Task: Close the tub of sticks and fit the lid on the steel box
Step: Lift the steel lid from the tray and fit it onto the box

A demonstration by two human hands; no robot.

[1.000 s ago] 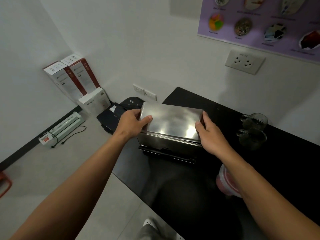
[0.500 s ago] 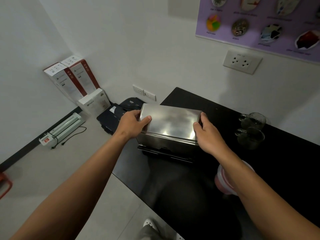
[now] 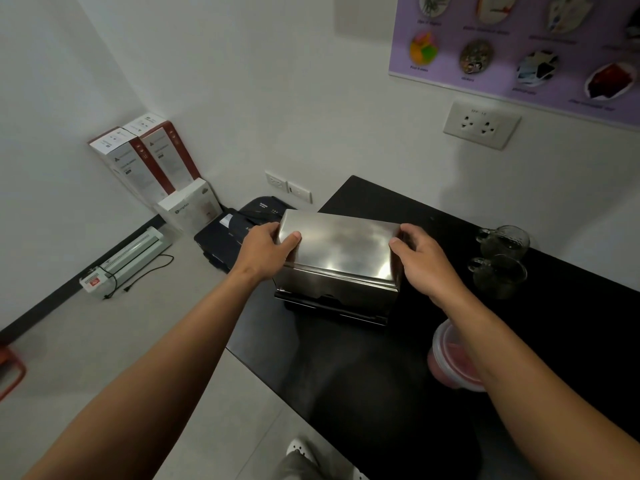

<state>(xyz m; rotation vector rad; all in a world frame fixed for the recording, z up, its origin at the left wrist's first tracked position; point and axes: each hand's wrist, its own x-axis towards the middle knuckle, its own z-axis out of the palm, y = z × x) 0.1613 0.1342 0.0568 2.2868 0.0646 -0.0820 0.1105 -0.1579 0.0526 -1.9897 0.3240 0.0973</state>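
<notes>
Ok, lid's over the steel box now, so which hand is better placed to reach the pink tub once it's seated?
Right. The right hand grips the lid's right end, and the pink tub sits just under that forearm. The left hand is across the steel box, farther away.

Two glass mugs (image 3: 500, 259) sit on the black counter (image 3: 346, 375). Below, boxes (image 3: 149, 161) lean in the corner near a laminator (image 3: 128, 256) and a printer (image 3: 239, 223).

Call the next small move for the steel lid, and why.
Probably press the lid straight down: both hands, left and right, grip its ends, and it already sits on the steel box, a seam line showing along the front.
</notes>
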